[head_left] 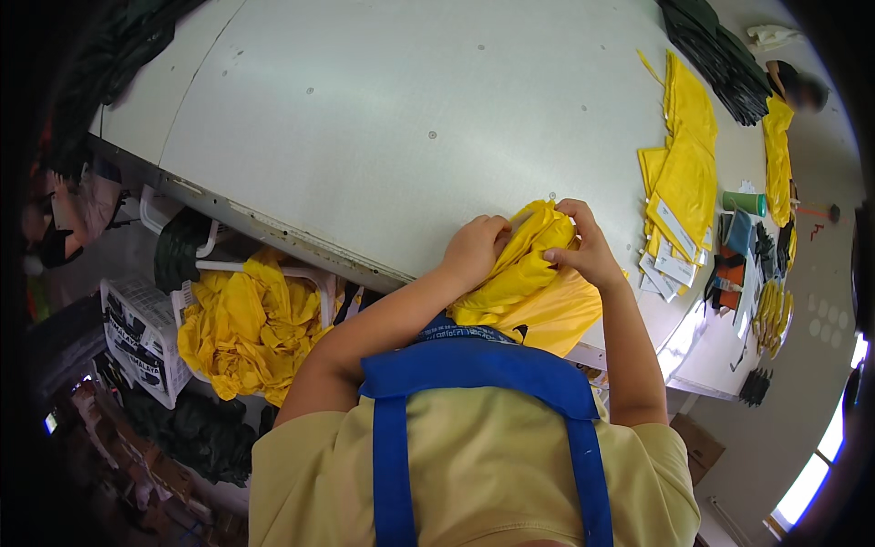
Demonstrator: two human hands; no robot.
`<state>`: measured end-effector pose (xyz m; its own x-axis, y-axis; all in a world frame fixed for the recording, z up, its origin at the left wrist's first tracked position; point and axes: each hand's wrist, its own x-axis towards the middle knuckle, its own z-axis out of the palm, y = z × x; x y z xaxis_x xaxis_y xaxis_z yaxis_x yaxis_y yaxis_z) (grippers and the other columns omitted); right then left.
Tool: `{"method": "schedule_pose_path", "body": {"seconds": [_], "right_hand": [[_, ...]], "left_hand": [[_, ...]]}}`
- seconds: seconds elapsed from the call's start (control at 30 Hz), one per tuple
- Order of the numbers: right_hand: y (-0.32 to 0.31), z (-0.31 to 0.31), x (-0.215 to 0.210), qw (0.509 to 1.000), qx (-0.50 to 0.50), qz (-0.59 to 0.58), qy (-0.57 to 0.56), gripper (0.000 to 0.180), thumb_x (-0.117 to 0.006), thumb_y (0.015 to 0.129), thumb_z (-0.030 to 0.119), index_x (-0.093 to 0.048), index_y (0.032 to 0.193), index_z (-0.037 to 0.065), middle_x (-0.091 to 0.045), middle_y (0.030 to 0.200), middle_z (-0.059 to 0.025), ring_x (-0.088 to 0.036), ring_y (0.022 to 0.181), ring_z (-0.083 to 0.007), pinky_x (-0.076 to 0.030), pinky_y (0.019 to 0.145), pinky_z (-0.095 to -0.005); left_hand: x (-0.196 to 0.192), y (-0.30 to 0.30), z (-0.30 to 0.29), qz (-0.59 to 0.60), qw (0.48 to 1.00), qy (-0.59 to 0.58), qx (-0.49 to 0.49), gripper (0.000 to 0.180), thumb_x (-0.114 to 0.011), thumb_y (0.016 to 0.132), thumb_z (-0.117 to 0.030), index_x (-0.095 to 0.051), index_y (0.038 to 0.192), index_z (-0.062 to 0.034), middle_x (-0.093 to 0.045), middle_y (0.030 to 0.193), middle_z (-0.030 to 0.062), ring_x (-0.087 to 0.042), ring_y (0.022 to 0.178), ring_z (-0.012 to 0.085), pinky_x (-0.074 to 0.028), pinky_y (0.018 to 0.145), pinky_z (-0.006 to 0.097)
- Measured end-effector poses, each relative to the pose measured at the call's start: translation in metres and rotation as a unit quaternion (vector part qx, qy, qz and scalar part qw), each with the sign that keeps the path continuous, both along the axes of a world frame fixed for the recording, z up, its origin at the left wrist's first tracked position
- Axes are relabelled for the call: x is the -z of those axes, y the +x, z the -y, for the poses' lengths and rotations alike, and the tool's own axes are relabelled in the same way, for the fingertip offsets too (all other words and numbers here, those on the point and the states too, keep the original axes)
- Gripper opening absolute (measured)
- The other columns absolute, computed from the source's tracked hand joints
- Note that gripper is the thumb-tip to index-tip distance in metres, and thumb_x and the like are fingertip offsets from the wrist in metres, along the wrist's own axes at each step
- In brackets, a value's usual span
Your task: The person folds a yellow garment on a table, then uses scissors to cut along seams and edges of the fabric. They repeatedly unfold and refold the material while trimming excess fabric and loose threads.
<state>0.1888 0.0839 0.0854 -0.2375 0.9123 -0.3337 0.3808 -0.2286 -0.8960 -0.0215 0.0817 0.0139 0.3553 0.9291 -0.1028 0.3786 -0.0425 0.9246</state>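
Observation:
At the near edge of the table, a bunched piece of shiny yellow fabric (524,264) lies between my two hands, folded over on itself. My left hand (478,250) grips its left side, the fingertips partly hidden in the folds. On the opposite side, my right hand (589,248) pinches the cloth between thumb and curled fingers. A flatter part of the same yellow cloth hangs over the table edge toward my blue apron (483,369), with a small dark mark on it.
Flat yellow pieces with white tags (679,155) lie stacked on the right of the pale table (365,109). Dark green fabric (715,55) sits beyond them, near a green cylinder (744,202). At left, a white basket (141,342) stands beside heaped yellow fabric (251,328). Other people are at both sides.

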Motion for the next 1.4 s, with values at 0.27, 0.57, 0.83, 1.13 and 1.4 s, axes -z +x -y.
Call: {"method": "schedule_pose_path", "body": {"seconds": [0.27,0.57,0.83,1.13,1.4], "right_hand": [[0.010,0.012,0.010,0.991,-0.024,0.057,0.117,0.060,-0.083,0.061,0.011,-0.048,0.110,0.008,-0.041,0.121,-0.0091,-0.043,0.112,-0.0232,-0.036,0.095,-0.0329],[0.009,0.019,0.012,0.990,-0.003,0.026,0.141,0.063,-0.085,0.058,0.013,-0.049,0.110,0.010,-0.044,0.121,-0.0106,-0.044,0.112,-0.0257,-0.036,0.095,-0.0336],[0.007,0.025,0.015,0.994,0.054,0.052,0.078,0.067,-0.085,0.059,0.017,-0.048,0.113,0.006,-0.047,0.116,-0.0113,-0.046,0.110,-0.0239,-0.041,0.091,-0.0325],[-0.002,0.020,0.003,0.985,0.056,0.105,0.121,0.071,-0.086,0.058,0.019,-0.048,0.116,0.003,-0.048,0.107,-0.0107,-0.048,0.101,-0.0226,-0.044,0.085,-0.0314],[0.001,0.021,-0.013,0.999,0.046,-0.022,0.008,0.068,-0.082,0.064,0.015,-0.043,0.120,0.003,-0.050,0.107,-0.0095,-0.053,0.098,-0.0182,-0.049,0.080,-0.0288]], "left_hand": [[0.000,0.000,-0.006,0.018,1.000,-0.017,0.010,0.017,-0.061,0.081,-0.007,-0.058,0.097,-0.0045,-0.061,0.083,0.0153,-0.061,0.076,0.0299,-0.049,0.067,0.036],[-0.012,-0.001,0.003,-0.018,0.998,0.057,0.013,0.006,-0.062,0.080,-0.008,-0.060,0.083,-0.0042,-0.061,0.080,0.0142,-0.060,0.072,0.0335,-0.048,0.064,0.039],[-0.011,0.004,0.004,-0.025,1.000,-0.004,0.012,0.008,-0.064,0.078,-0.008,-0.063,0.085,-0.0052,-0.061,0.076,0.0138,-0.060,0.073,0.0324,-0.048,0.064,0.037],[-0.019,0.003,0.004,-0.022,0.999,-0.031,0.007,0.007,-0.062,0.083,-0.009,-0.061,0.084,-0.0020,-0.066,0.081,0.0176,-0.065,0.075,0.0313,-0.051,0.066,0.036],[-0.014,0.000,0.004,-0.036,0.991,-0.091,0.086,0.023,-0.051,0.089,-0.013,-0.062,0.106,-0.0029,-0.066,0.091,0.0179,-0.065,0.083,0.0261,-0.050,0.073,0.032]]}}
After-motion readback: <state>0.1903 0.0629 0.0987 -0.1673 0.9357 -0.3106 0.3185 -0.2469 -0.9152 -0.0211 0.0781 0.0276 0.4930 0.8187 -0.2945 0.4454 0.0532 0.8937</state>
